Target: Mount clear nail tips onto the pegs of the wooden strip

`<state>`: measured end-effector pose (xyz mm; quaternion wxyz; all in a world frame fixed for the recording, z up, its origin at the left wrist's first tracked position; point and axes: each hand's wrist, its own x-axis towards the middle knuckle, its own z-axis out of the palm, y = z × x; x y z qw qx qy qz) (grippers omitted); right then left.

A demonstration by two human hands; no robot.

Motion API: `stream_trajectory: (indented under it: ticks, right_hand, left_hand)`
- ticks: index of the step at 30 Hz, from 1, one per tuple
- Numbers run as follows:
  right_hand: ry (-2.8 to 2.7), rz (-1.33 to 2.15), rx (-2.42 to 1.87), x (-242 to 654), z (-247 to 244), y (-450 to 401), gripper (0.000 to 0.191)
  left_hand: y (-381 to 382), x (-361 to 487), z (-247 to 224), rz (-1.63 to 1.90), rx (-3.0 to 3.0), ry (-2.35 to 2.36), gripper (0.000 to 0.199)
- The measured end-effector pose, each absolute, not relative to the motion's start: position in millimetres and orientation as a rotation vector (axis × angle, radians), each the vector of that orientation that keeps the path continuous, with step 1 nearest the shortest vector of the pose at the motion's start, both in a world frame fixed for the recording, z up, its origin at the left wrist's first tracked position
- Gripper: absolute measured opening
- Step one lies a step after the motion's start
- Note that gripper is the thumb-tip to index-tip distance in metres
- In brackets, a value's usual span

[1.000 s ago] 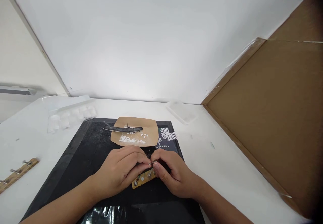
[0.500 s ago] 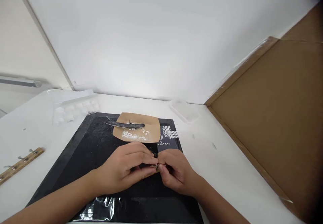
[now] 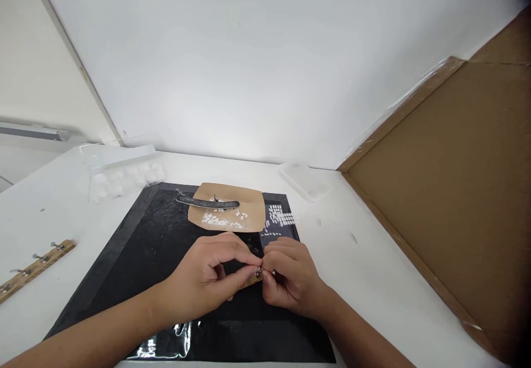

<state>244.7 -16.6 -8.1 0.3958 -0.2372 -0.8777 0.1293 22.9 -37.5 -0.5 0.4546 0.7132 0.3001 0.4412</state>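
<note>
Over the black mat point(image 3: 153, 257), my left hand point(image 3: 203, 274) and my right hand point(image 3: 292, 274) meet fingertip to fingertip. Between them shows part of a small wooden strip point(image 3: 254, 278) with a shiny metal clip point(image 3: 259, 272) on it. My left thumb and index finger are pinched at the clip. Curled fingers and thumb of my right hand close around the strip's right side and hide most of it. Just beyond the hands lies a tan sheet point(image 3: 253, 205) bearing small white pieces point(image 3: 219, 221) and a curved black nail file point(image 3: 207, 202).
Rows of white tabs point(image 3: 280, 216) lie on a dark sheet at the mat's right. Another wooden strip with metal clips point(image 3: 37, 268) rests at left. A clear compartment box point(image 3: 124, 177) and a translucent tray point(image 3: 305, 181) stand at the back. Cardboard point(image 3: 448, 191) rises on the right.
My left index finger and thumb have arched and shifted at the clip, so more of the metal shows. My right hand stays closed in nearly the same place. The view has tilted slightly.
</note>
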Motion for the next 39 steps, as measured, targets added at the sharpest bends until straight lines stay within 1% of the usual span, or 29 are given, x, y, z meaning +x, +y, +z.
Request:
stream_trajectory:
  ticks: [11, 16, 23, 32, 39]
  right_hand:
    - [-2.218, 0.342, -0.612, 245, -6, -18, 0.021]
    - [-2.223, 0.385, -0.636, 244, -6, -19, 0.016]
    - [-2.24, 0.454, -0.651, 242, -4, -20, 0.014]
    - [-2.176, 0.775, -0.791, 243, -4, -25, 0.017]
    - [-2.105, 0.965, -0.857, 243, -3, -28, 0.023]
  left_hand:
    - [-38, 22, 8, 0.906, 1.614, 0.868, 0.017]
    - [-36, 22, 8, 1.017, 1.833, 0.879, 0.013]
    - [-35, 23, 5, 1.14, 2.023, 0.881, 0.017]
    - [-36, 24, 5, 1.248, 2.093, 0.853, 0.017]
    - [-38, 25, 6, 1.268, 2.087, 0.93, 0.011]
